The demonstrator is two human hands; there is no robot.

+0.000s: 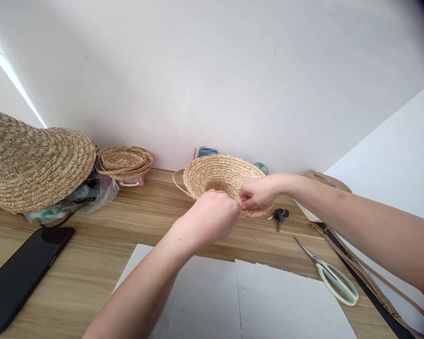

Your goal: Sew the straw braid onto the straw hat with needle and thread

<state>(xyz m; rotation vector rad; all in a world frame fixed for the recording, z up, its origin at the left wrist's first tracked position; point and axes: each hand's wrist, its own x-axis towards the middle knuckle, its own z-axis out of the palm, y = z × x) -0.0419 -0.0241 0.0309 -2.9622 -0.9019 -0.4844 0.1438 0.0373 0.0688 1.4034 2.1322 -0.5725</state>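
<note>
Head view, looking down over a wooden table [92, 263] against a white wall. Both of the person's bare hands meet at the near rim of a small woven straw hat [219, 176], which stands tilted on the table, its hollow side facing the viewer. The left hand [210, 219] comes up from below and left, fingers curled together into a loose fist right at the lower rim; whether they pinch the straw cannot be told, since the knuckles hide the tips. The right hand [257, 192] reaches in from the right, thumb and forefinger pressed together on the rim's edge, touching the left hand. The hat lies just beyond both hands, and a loose braid loop [178, 181] sticks out at its left side. Near the right hand are keys [279, 215] and scissors [334, 278]. White paper [240, 301] lies below the arms. At left: a phone [21, 273], a large straw hat [31, 165] and stacked straw coils [125, 161].
</note>
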